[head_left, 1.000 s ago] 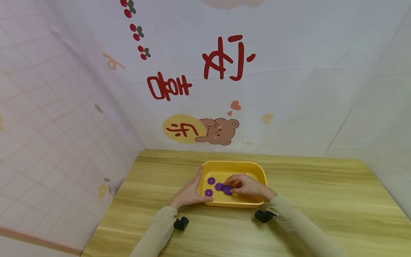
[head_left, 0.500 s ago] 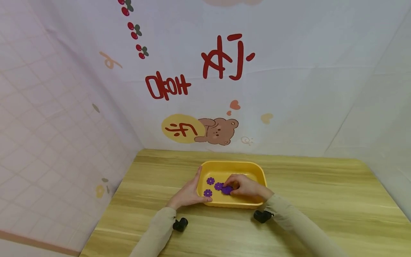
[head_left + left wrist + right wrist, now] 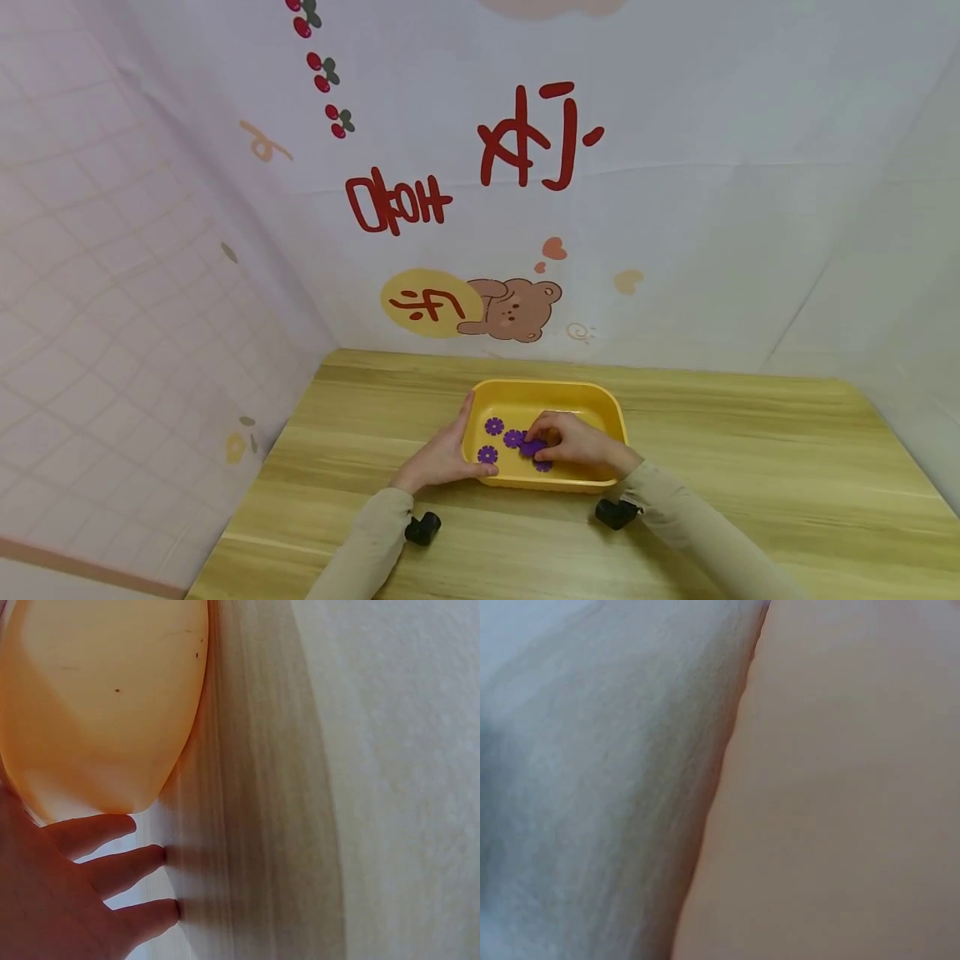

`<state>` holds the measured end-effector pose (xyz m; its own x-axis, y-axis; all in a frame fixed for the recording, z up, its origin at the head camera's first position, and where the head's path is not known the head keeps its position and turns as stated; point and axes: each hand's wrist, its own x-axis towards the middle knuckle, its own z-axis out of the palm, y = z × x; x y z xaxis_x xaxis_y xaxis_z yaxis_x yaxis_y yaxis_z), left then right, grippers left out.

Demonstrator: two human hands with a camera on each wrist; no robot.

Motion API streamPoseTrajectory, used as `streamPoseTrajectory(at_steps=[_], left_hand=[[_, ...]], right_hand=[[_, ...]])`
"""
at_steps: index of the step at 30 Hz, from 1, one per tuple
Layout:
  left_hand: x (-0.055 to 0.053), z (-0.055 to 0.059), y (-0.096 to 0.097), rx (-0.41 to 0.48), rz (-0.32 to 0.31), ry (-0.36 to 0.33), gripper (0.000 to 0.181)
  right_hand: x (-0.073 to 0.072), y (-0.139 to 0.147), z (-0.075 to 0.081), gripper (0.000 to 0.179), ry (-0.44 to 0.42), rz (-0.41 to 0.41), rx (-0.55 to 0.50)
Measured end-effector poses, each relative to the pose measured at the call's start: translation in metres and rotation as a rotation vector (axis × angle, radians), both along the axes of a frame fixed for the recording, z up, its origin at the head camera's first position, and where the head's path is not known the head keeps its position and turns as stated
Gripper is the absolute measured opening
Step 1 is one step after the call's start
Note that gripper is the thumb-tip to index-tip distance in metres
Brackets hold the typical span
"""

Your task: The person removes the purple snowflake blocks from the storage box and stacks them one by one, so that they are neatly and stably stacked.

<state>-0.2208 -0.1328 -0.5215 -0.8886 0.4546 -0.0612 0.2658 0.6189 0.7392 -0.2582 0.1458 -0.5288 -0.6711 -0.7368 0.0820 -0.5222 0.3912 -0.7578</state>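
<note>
A yellow plastic tray stands on the table with several purple snowflake discs in it. My left hand spans the tray's left front corner, its thumb on the front rim. In the left wrist view, the spread, straight fingers lie along the tray's outer wall and the table. Inside the tray, my right hand pinches a purple snowflake disc between thumb and fingers. Another disc shows just under that hand. Loose discs lie to the left: one at the back, one in front.
The tray rests on a wood-grain table. A white printed cloth backdrop rises behind the table's back edge, with another cloth on the left. Black wrist cameras sit at both sleeves. The right wrist view shows mostly the tray's blurred outer wall.
My right hand has shifted only slightly, tilting the pinched disc. Another disc has come into sight beneath it. My left hand keeps its place at the tray's corner.
</note>
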Motion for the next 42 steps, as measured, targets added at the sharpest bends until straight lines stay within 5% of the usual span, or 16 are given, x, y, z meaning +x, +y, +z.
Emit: streamPoseTrajectory(at_steps=[11,22,33,42], left_hand=[[-0.001,0.001,-0.001,-0.004,-0.008,0.003,0.124],[-0.001,0.005,-0.001,0.024,-0.014,0.001,0.123],[-0.001,0.004,0.0,0.044,-0.032,-0.004,0.124],[-0.001,0.002,-0.001,0.029,-0.021,-0.01,0.124]], right_hand=[[0.002,-0.001,0.001,0.023,-0.011,-0.016,0.031],[-0.002,-0.006,0.003,0.023,0.078,-0.012,0.061],[0.001,-0.002,0.005,0.024,0.012,-0.077,-0.025],[0.007,0.005,0.011,0.032,0.059,-0.118,-0.105]])
